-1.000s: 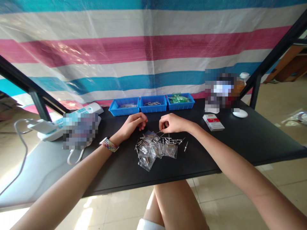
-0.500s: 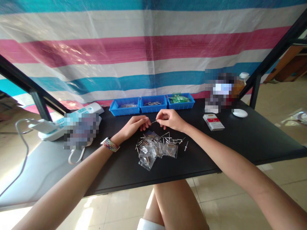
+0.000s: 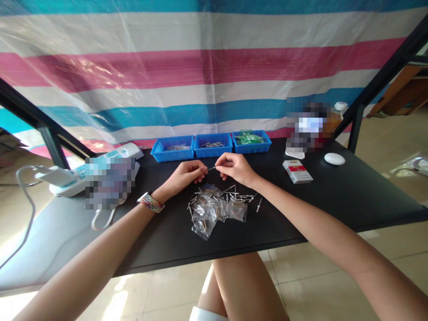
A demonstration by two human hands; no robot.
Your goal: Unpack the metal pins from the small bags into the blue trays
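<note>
My right hand (image 3: 234, 167) pinches a thin metal pin (image 3: 211, 168) by one end, just above the black table (image 3: 334, 196). The fingertips of my left hand (image 3: 185, 174) are closed at the pin's other end. My left wrist wears a colourful band (image 3: 151, 202). Below both hands lies a heap of small clear bags (image 3: 214, 208) holding small parts, with several loose pins (image 3: 242, 195) beside it.
Three blue trays (image 3: 172, 154) (image 3: 214, 149) (image 3: 251, 145) stand in a row behind the hands, the right one with green pieces. A red-and-white box (image 3: 297, 170) and a white round object (image 3: 334, 158) lie at the right. A white phone (image 3: 72, 176) sits at the left.
My right hand lifted a pin from the heap and carried it up and left. My left hand's fingertips came to meet its tip.
</note>
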